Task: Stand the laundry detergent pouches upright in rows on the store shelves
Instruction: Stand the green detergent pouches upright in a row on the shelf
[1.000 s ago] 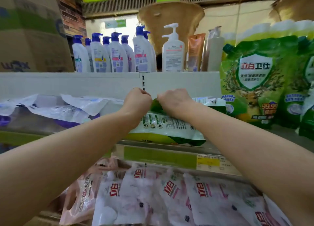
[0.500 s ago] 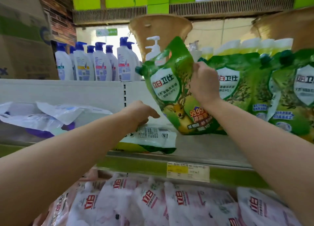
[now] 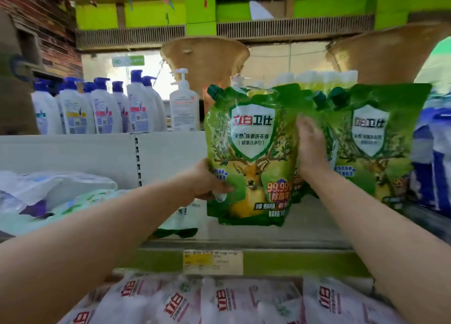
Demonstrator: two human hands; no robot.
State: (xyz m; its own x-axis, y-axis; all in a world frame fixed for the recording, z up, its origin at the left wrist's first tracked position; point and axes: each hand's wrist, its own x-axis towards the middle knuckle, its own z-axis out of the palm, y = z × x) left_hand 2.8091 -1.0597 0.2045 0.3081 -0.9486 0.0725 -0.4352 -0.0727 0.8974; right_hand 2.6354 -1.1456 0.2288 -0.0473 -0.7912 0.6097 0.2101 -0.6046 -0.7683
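Note:
A green detergent pouch with a deer print stands upright on the shelf, its cap at the upper left. My left hand grips its lower left edge, thumb across the front. My right hand lies with straight fingers against its right edge, between it and the upright green pouches further right. Another green and white pouch lies flat on the shelf to the left, partly hidden by my left arm.
White and purple pouches lie in a heap at the shelf's left. Blue-capped bottles and a pump bottle stand behind the back panel. White and pink pouches fill the lower shelf. Blue packs stand at far right.
The green pouch has come down from my right hand's tilted hold to upright on the shelf. My left hand left the flat pouch and took its lower left edge.

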